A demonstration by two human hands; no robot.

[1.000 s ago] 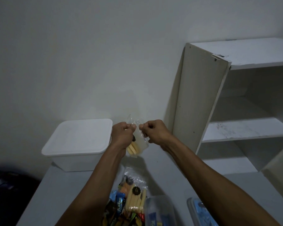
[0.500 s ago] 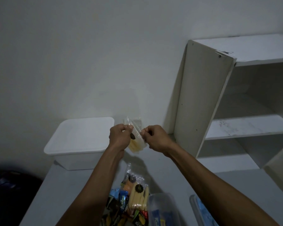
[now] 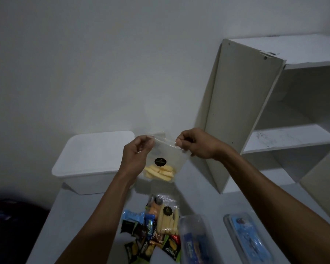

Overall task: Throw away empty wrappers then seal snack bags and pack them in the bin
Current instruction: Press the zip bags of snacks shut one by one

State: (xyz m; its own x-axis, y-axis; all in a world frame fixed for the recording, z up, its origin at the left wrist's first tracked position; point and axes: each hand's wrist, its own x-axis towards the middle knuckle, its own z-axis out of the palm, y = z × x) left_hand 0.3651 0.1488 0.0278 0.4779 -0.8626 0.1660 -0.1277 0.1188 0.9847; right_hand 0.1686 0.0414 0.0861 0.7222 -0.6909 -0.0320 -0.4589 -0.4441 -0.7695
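Above the tabletop (image 3: 88, 221), a clear snack bag (image 3: 165, 159) hangs stretched between two hands; the left hand (image 3: 136, 155) pinches its top left corner with curled fingers, and the right hand (image 3: 195, 142) pinches the top right corner the same way. Pale yellow stick snacks lie gathered at the bottom of the bag, under a small round black label (its print is too small to read). Behind the left hand sits a white bin (image 3: 91, 161) with its lid on, near the wall; to the right stands a white shelf unit (image 3: 255, 111). Nearer the person, a heap of snack packets (image 3: 151, 231) lies on the tabletop, among them another clear bag of pale sticks and several dark and green wrappers; just right of the heap is a clear plastic container (image 3: 196, 242), and further right a blue-topped container (image 3: 248, 239).
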